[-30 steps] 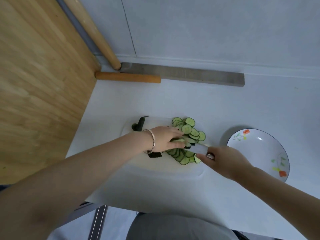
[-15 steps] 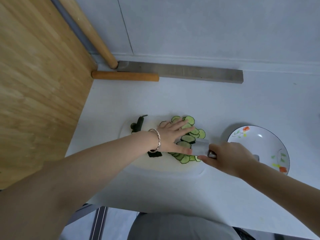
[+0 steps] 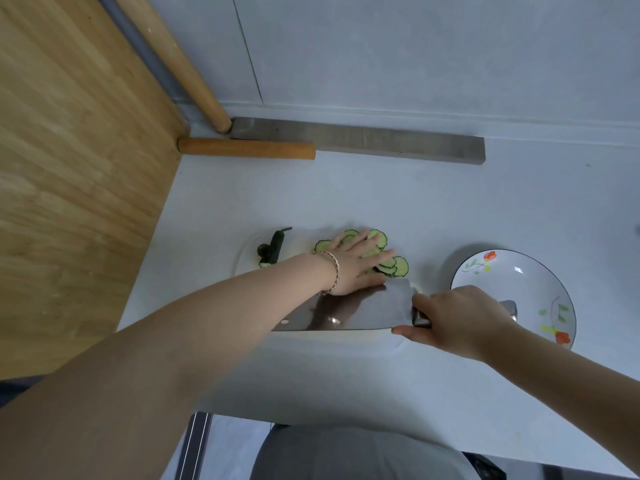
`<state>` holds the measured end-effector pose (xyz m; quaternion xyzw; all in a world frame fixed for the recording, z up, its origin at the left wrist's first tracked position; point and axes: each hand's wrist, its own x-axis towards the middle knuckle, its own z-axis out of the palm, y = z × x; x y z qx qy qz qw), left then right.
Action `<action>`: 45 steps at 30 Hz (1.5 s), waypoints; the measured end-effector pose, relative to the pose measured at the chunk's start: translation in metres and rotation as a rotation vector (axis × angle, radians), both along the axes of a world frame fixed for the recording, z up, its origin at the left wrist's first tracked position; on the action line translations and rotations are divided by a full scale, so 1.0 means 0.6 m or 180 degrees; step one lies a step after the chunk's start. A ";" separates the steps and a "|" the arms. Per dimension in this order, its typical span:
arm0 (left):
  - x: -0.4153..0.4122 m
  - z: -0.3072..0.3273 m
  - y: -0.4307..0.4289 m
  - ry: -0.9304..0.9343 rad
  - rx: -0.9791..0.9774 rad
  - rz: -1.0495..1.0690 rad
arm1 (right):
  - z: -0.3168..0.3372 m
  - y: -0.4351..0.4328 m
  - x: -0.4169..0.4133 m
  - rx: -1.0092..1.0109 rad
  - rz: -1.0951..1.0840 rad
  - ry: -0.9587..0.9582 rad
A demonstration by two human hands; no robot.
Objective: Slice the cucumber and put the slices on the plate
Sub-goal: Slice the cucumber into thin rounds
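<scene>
Several green cucumber slices (image 3: 398, 266) lie in a heap on the white cutting board (image 3: 249, 252). My left hand (image 3: 356, 263) lies flat on the heap with straight fingers. A wide steel cleaver (image 3: 356, 311) lies almost flat on the board just in front of the heap, its blade edge against the slices. My right hand (image 3: 457, 318) grips the cleaver's handle at the board's right end. Two dark cucumber end pieces (image 3: 273, 251) sit at the board's far left. The white plate with flower print (image 3: 516, 289) stands right of the board and holds nothing.
A wooden panel (image 3: 69, 168) rises along the left. A grey metal bar (image 3: 363, 142) and a wooden rod (image 3: 246, 148) lie by the back wall; another wooden pole (image 3: 180, 60) leans in the corner. The table's front edge runs near my body.
The cleaver has tipped from upright to nearly flat beside the heap. My left hand has opened and spread flat over the slices. My right hand has shifted right and toward me.
</scene>
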<state>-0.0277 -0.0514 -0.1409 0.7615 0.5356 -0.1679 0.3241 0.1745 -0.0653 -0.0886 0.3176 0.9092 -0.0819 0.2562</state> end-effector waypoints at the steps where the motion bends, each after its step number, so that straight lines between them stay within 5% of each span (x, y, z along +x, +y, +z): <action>1: -0.006 -0.002 0.006 0.0094 0.0043 0.0037 | 0.000 -0.002 0.002 -0.0028 0.0027 0.0026; 5: -0.035 0.007 0.021 0.0328 0.0219 0.0383 | 0.004 -0.006 0.021 0.0034 -0.0009 0.0102; 10: -0.100 0.078 0.008 -0.0739 0.0710 0.2514 | 0.006 -0.014 0.039 -0.0098 -0.0913 0.0184; 14: -0.141 0.065 -0.062 -0.0352 0.1652 0.3650 | -0.009 -0.030 0.041 -0.0726 -0.2197 0.0971; 20: -0.074 -0.014 -0.154 0.0068 0.0718 0.2158 | -0.020 -0.044 0.010 -0.1871 -0.3337 0.1653; 27: -0.074 -0.047 -0.172 -0.0447 0.0904 0.2893 | -0.025 -0.075 -0.048 -0.2565 -0.3913 0.1811; 45: -0.170 -0.058 -0.191 -0.0762 0.0876 0.2726 | -0.072 -0.179 -0.137 -0.2723 -0.4486 0.1511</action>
